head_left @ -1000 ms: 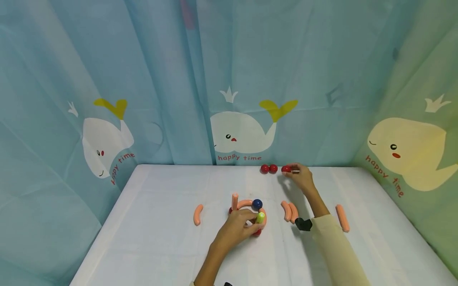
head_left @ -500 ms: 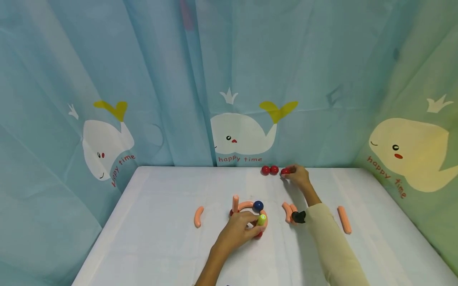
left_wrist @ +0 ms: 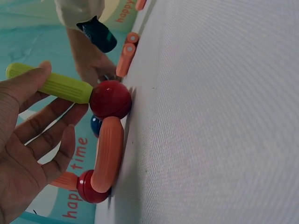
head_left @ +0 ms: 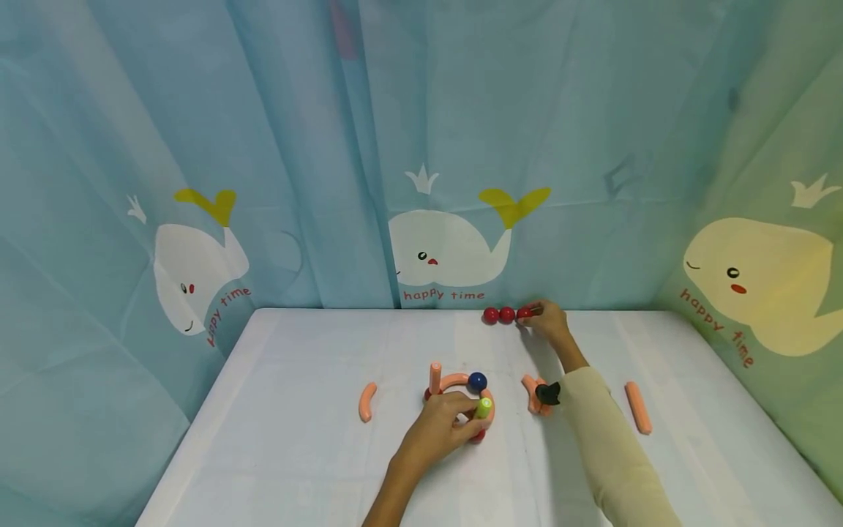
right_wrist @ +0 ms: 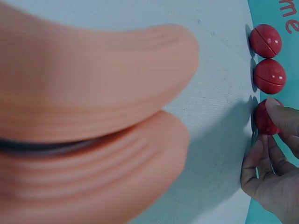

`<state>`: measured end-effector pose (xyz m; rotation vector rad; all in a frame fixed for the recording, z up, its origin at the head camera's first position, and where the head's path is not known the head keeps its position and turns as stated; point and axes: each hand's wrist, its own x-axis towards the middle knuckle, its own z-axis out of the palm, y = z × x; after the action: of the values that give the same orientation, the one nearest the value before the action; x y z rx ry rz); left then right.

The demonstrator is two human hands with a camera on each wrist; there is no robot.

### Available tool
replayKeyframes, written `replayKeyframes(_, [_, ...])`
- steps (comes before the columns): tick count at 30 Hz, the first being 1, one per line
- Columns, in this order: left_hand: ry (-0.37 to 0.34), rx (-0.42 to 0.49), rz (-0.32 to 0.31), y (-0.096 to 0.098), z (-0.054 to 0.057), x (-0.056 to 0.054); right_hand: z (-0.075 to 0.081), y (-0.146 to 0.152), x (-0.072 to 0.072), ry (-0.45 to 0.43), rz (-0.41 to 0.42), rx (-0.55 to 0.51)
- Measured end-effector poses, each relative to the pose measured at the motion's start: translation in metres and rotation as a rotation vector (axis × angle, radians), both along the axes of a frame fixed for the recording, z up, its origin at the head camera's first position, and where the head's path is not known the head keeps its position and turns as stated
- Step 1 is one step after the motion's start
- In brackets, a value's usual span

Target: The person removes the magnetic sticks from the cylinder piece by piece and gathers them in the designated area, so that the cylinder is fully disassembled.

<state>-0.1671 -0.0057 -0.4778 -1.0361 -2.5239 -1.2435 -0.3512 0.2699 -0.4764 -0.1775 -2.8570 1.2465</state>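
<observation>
My left hand point(head_left: 435, 433) pinches a light green ribbed rod point(left_wrist: 65, 87) between thumb and fingers. One end of that rod meets a red ball point(left_wrist: 110, 99). The ball belongs to a ring on the table, made of curved orange rods point(left_wrist: 108, 154), red balls and a blue ball point(head_left: 477, 381). From the ring's left side an orange rod point(head_left: 435, 377) stands upright. At the table's back edge my right hand point(head_left: 550, 322) pinches another red ball point(right_wrist: 265, 117). It lines up beside two red balls point(right_wrist: 269, 76). My left hand hides part of the ring.
Right of the ring lie two curved orange rods point(head_left: 529, 391), partly covered by the dark device point(head_left: 548, 394) on my right wrist. A straight orange rod point(head_left: 638, 408) lies farther right, a curved orange rod point(head_left: 366, 402) to the left. A whale-print curtain point(head_left: 316, 183) borders the white table point(head_left: 276, 439).
My right hand has slid its red ball left, closing the gap to the other two. My right wrist has come over the curved orange rods. The left hand keeps its hold on the green rod.
</observation>
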Motion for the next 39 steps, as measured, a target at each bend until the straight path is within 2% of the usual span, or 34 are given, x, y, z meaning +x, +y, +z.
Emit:
replayKeyframes(5, [0.003,-0.014,0.016,0.0,-0.001,0.0,0.001,0.001,-0.002,-0.018,0.009,-0.015])
replayKeyframes(11, [-0.021,-0.005,0.004,0.001,-0.001,0.0,0.004,0.002,0.0,-0.028,0.017,-0.039])
replayKeyframes(17, [0.005,-0.043,0.035,0.001,-0.001,-0.001,0.005,0.006,0.001,-0.045,0.011,-0.041])
replayKeyframes(23, [-0.023,-0.014,0.009,0.0,0.0,0.0,0.009,0.01,0.005,-0.083,0.038,-0.065])
replayKeyframes(27, [-0.015,-0.024,0.017,-0.001,0.0,0.001,0.023,0.011,0.012,-0.175,0.076,-0.097])
replayKeyframes(31, [-0.011,-0.041,0.03,-0.001,0.0,0.002,0.045,0.011,0.023,-0.296,0.111,-0.146])
replayKeyframes(33, [-0.028,-0.045,0.027,-0.001,0.001,0.002,0.056,0.011,0.029,-0.318,0.145,-0.154])
replayKeyframes(36, [-0.045,-0.061,0.024,-0.001,0.002,0.003,0.072,0.008,0.042,-0.297,0.226,-0.138])
replayKeyframes(39, [-0.054,-0.073,0.026,-0.002,0.002,0.003,0.085,0.005,0.062,-0.206,0.317,-0.119])
